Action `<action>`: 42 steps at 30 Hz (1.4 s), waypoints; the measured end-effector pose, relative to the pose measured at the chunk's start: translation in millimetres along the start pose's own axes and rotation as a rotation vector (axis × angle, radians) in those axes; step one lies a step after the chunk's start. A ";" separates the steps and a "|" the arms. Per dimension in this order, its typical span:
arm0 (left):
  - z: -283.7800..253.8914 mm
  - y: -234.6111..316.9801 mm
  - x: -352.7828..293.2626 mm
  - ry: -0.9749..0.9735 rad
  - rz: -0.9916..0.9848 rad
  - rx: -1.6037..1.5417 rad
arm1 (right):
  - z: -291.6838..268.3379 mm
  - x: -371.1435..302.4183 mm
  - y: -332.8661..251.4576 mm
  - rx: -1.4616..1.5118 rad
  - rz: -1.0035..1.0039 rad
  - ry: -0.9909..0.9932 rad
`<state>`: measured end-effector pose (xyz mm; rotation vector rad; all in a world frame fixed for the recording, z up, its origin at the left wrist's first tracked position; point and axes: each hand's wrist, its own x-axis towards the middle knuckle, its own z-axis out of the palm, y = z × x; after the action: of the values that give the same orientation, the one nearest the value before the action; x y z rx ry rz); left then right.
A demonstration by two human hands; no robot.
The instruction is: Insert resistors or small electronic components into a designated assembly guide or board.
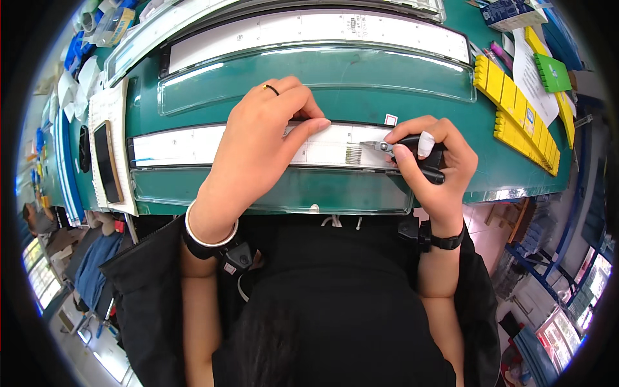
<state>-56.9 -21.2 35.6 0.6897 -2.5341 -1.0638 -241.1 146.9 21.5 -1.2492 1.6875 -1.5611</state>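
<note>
A long, narrow case with a white lined insert (184,143) lies across the table in front of me, its transparent lid (174,187) folded toward my body. Over its middle, my left hand (258,132) has thumb and forefinger pinched together at the far edge; whatever may be between them is hidden. Black-handled pliers (382,146) are gripped in my right hand (448,151), which has a white wrap on one finger. Their slim metal jaws point left, just above a row of several thin metal pins (353,155) on the insert.
Another long case (309,29) with its clear lid extends across the far side. Yellow toothed plastic strips (522,122), a green block (552,72) and a dark box (509,13) are at right. On the left, a phone (108,161) rests on a notebook (129,187).
</note>
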 end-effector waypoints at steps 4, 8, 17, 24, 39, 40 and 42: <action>-1.2 3.0 -1.9 0.001 -0.027 0.014 | 1.2 -0.7 -3.4 0.079 0.083 0.049; -3.8 1.3 -3.7 -0.036 0.047 0.100 | -2.6 -0.5 -2.3 0.073 0.119 0.036; -11.3 5.2 -27.7 -0.193 0.139 0.127 | -2.9 4.0 1.2 0.107 0.013 0.009; -1.1 -2.1 -28.0 -0.170 0.209 0.216 | -2.7 3.1 1.6 0.110 0.046 0.002; -0.3 -3.6 -26.7 -0.136 0.234 0.223 | -3.5 4.4 0.6 0.026 -0.004 -0.026; -0.7 -3.5 -26.5 -0.135 0.237 0.225 | -3.2 5.0 0.0 0.025 0.000 -0.025; -0.5 -4.2 -26.4 -0.134 0.234 0.219 | -2.9 5.3 -0.8 0.023 0.005 -0.023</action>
<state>-33.3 -9.9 30.5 0.3702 -2.7909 -0.7861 -245.7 143.7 23.9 -1.2461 1.6522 -1.5531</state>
